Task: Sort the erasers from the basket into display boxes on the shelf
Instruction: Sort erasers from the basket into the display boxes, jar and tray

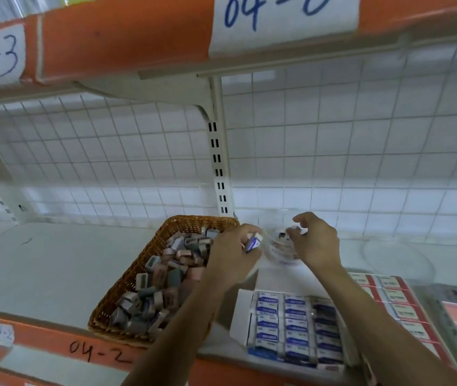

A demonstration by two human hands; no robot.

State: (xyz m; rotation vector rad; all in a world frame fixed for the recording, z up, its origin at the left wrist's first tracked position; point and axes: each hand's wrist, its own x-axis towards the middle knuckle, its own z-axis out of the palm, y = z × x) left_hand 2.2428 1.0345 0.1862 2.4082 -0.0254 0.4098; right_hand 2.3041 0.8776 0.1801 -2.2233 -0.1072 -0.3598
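Basket (166, 227) of mixed erasers (166, 277) sits bottom centre on shelf (40, 260), just left of the open boxes, probably so each pick travels a short way. Left hand (235, 246) at frame centre pinches blue-white eraser (253, 242) by one end, likely bound for the matching blue-white display box (291, 327) at lower right, not yet over it. Right hand (316, 240) hovers with fingers half-curled above clear container (280, 252) beside the basket; cannot tell if it grips a small grey piece or nothing.
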